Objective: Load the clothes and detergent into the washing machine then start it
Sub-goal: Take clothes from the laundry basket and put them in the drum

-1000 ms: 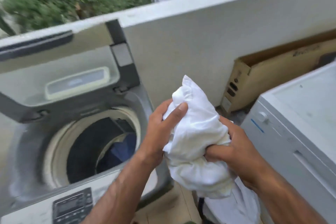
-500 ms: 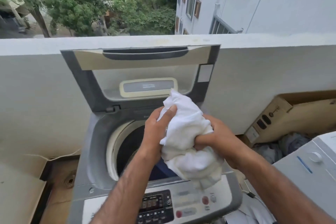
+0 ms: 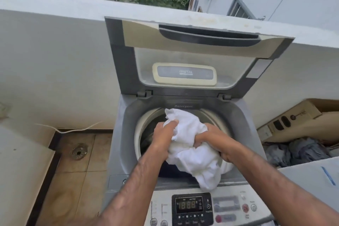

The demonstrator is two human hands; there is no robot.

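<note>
A grey top-loading washing machine (image 3: 120,134) stands in front of me with its lid (image 3: 190,55) raised against the balcony wall. Both my hands hold a bunched white garment (image 3: 190,154) over the drum opening (image 3: 146,134). My left hand (image 3: 163,137) grips its left side and my right hand (image 3: 216,141) grips its right side. The cloth's lower end hangs over the front rim. Something dark blue shows inside the drum beneath it. The control panel (image 3: 192,207) near the bottom edge shows a lit display. No detergent container is in view.
A white appliance (image 3: 311,180) stands close on the right. Behind it are a cardboard box (image 3: 297,121) and grey clothes (image 3: 297,152). Left of the machine is tiled floor with a drain (image 3: 78,152) and a thin wire (image 3: 73,130).
Both hands carried the white garment from the right, beside the white appliance, to above the drum and lowered it toward the opening. My view swung left and down to centre on the machine.
</note>
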